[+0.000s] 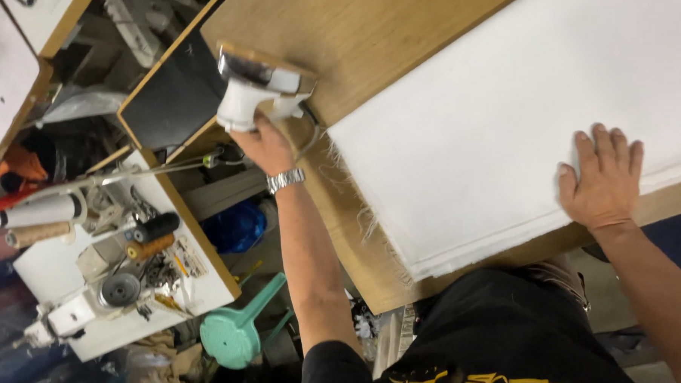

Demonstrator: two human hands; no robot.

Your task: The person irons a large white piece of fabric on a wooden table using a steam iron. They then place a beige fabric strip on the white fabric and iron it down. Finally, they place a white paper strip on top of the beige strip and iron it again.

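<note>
The left hand (267, 145) is wrapped tight around the handle of a white iron (258, 89) that sits on bare wood at the far left of the desk (395, 16), just off the frayed edge of a white fabric stack (519, 117). The right hand (603, 178) lies flat and open on the near right corner of the stack, holding nothing. The iron's soleplate could scorch the wood if left there, and its cord might snag the loose threads. No containers show; on the sewing table at left, thread spools (153, 236) lie loose.
</note>
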